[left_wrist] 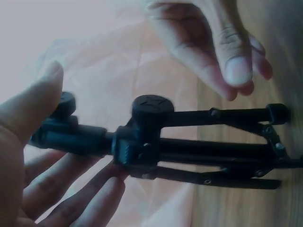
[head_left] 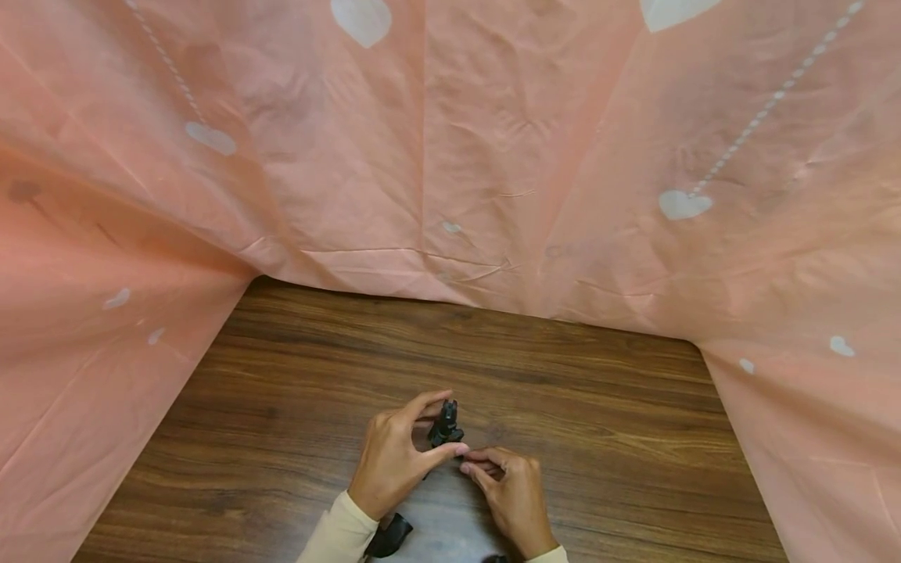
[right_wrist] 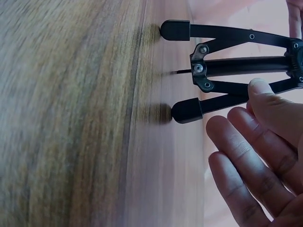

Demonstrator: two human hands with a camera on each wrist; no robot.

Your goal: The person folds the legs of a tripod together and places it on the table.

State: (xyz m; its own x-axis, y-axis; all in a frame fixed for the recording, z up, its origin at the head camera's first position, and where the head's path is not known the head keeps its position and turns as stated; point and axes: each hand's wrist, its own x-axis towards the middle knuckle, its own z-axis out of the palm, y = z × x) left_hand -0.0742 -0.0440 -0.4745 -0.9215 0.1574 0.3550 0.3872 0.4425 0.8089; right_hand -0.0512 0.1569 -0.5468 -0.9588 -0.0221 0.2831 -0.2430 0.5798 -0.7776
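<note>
A small black tripod (head_left: 446, 426) stands upright on the wooden table, its rubber-capped feet (right_wrist: 187, 110) at the surface and its legs only slightly spread. My left hand (head_left: 394, 453) curves around the tripod's upper part, with the thumb beside a small knob (left_wrist: 65, 104) and the fingers behind the head. A larger round knob (left_wrist: 152, 109) with a star-like mark sits lower, by the leg joint. Close to the legs is my right hand (head_left: 512, 489), fingers loosely bent. Its thumb overlaps one leg in the right wrist view, while the left wrist view shows a gap there.
The brown wood-grain table (head_left: 317, 352) is enclosed at the back and sides by a pink sheet (head_left: 479, 156) with white hearts. A black item (head_left: 389, 536) shows at my left wrist, by the cream sleeve (head_left: 339, 532).
</note>
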